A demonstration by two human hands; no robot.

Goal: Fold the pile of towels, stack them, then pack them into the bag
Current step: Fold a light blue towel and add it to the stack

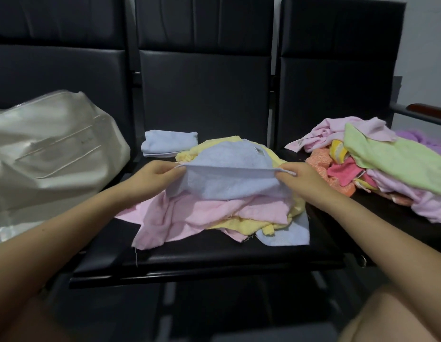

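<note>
A light blue towel [229,174] is held up over the middle seat, folded along its near edge. My left hand [156,175] pinches its left corner and my right hand [303,177] pinches its right corner. Under it lies a loose heap of pink, yellow and blue towels [202,218]. One folded blue towel [169,144] rests at the back of the same seat. A white bag [49,149] lies on the left seat, its zip along the top. On the right seat sits an unfolded pile of towels [377,164] in pink, green, orange and purple.
All of this rests on a row of three black padded seats [204,95] with tall backs. A dark armrest [427,111] sticks out at the far right. My knees show at the bottom corners, below the seat's front edge [190,267].
</note>
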